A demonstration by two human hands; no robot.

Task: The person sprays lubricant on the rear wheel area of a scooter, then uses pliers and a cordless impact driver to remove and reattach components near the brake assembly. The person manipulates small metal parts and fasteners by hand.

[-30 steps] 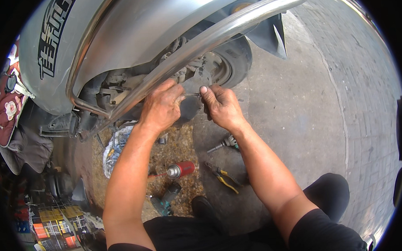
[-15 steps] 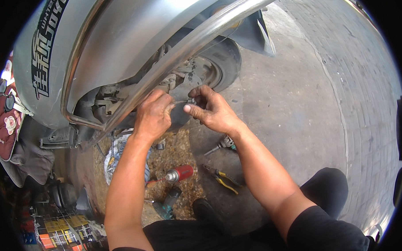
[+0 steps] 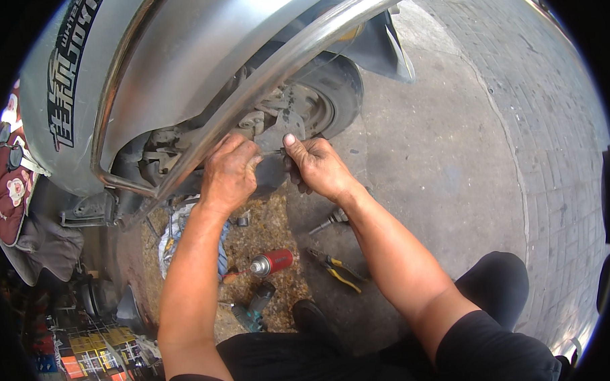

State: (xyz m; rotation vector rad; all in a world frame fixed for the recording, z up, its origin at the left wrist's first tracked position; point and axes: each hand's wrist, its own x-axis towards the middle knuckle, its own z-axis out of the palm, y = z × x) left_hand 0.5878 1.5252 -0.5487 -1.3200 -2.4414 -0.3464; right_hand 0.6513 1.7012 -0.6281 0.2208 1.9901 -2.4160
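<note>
I've got left hand (image 3: pixel 229 171) and right hand (image 3: pixel 317 164) both finger-clamped on the thin metal piece (image 3: pixel 272 153), best worked in line, knuckles off the tubular bar (image 3: pixel 280 69)

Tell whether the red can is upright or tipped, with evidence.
Tipped: the red can shows its long side, its silver top pointing left.

left hand (image 3: pixel 229 169): curled, pinching | right hand (image 3: pixel 314 166): thumb atop, pinching | arms (image 3: pixel 191 288): extended forward
</note>
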